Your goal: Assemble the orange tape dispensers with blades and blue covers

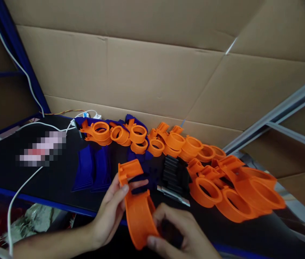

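Observation:
Both hands hold one orange tape dispenser frame (141, 219), tilted in front of me above the table's front edge. It has a wide ring at the bottom and a narrow arm rising to a ribbed end plate. My left hand (113, 205) is closed around the arm, thumb in front and fingers behind. With thumb and curled fingers, my right hand (178, 230) grips the rim of the ring at its lower right. Just beyond lie a stack of black ribbed pieces (172, 172) and a silvery metal strip (175, 196). Dark blue curved plastic pieces (84, 169) are stacked to the left.
Several orange dispenser frames (175, 140) line the back of the black table (60, 183), some with blue parts. More orange frames (233, 205) are piled at right. White cables (17, 196) run along the left. A cardboard wall (155, 79) stands behind; a metal bar (276, 111) slants at right.

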A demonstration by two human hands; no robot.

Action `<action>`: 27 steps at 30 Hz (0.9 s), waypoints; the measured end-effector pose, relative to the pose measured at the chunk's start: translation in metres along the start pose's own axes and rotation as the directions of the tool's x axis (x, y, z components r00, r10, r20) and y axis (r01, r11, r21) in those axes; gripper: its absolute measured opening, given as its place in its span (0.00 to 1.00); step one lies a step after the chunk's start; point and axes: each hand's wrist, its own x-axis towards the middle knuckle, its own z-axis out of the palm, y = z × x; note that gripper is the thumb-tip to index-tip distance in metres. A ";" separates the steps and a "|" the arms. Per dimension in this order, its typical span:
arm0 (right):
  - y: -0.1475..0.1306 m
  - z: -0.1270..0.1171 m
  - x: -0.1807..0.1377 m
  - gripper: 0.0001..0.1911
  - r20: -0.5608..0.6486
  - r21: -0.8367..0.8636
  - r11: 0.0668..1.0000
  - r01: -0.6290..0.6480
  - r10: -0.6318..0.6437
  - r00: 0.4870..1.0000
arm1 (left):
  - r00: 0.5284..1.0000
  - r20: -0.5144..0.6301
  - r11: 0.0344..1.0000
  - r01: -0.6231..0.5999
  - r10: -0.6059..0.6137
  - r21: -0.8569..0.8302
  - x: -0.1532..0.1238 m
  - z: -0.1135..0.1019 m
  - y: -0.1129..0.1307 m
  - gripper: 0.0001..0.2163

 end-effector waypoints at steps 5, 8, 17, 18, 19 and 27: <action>0.034 -0.008 0.001 0.08 -0.081 -0.178 0.970 0.167 -0.183 0.980 | 0.993 -0.101 0.996 0.066 -0.059 0.063 0.004 -0.002 0.002 0.14; 0.065 -0.014 0.007 0.10 -0.263 -0.569 0.822 0.024 -0.210 0.942 | 0.995 -0.048 0.993 0.087 -0.083 0.084 0.009 -0.008 -0.002 0.13; 0.103 0.004 -0.003 0.17 -0.270 -0.800 0.594 -0.079 -0.240 0.932 | 0.984 0.136 0.988 0.097 -0.113 0.123 0.015 -0.023 -0.014 0.10; 0.103 0.004 -0.004 0.16 -0.287 -0.789 0.608 -0.092 -0.231 0.930 | 0.983 0.145 0.988 0.098 -0.115 0.118 0.015 -0.022 -0.014 0.10; 0.103 0.004 -0.004 0.15 -0.308 -0.775 0.623 -0.110 -0.220 0.926 | 0.981 0.155 0.989 0.099 -0.116 0.111 0.014 -0.022 -0.014 0.10; 0.108 -0.010 -0.001 0.11 -0.394 -0.605 0.767 -0.214 -0.055 0.918 | 0.972 0.195 0.987 0.108 -0.130 0.120 0.017 -0.022 -0.015 0.11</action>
